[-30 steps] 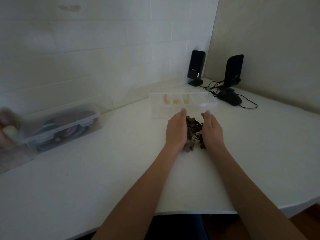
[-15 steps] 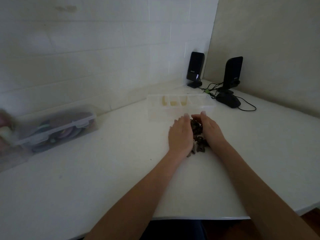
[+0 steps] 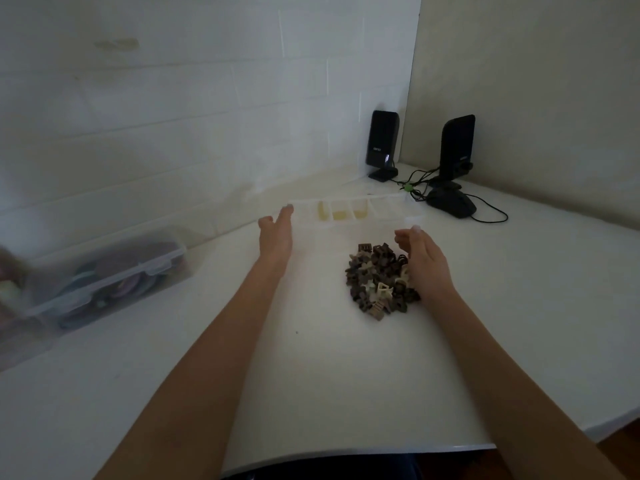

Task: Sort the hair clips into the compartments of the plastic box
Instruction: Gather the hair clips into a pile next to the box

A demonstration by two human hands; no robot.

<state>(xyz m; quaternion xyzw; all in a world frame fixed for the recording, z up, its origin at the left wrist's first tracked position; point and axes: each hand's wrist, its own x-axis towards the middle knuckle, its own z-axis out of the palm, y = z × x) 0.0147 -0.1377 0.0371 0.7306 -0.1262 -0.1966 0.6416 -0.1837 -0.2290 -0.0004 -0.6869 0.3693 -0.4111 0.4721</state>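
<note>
The plastic box (image 3: 356, 213) lies on the white table (image 3: 311, 375) with its long axis running left to right, parallel to the tiled wall behind it, its row of compartments open upward; it is translucent, thin-walled and rectangular, and three middle compartments show something pale yellow. Near it, toward the person, the hair clips (image 3: 379, 280) sit in a loose heap of small toothed claw shapes, mostly dark brown with a few cream and tan ones. The left hand (image 3: 276, 233) is open, fingers straight, its tips at the box's left end. The right hand (image 3: 424, 258) is open with loosely curved fingers, resting against the heap's right side. Half a second ago both hands cupped the heap together; the left has since swung away to the box, uncovering the clips.
</note>
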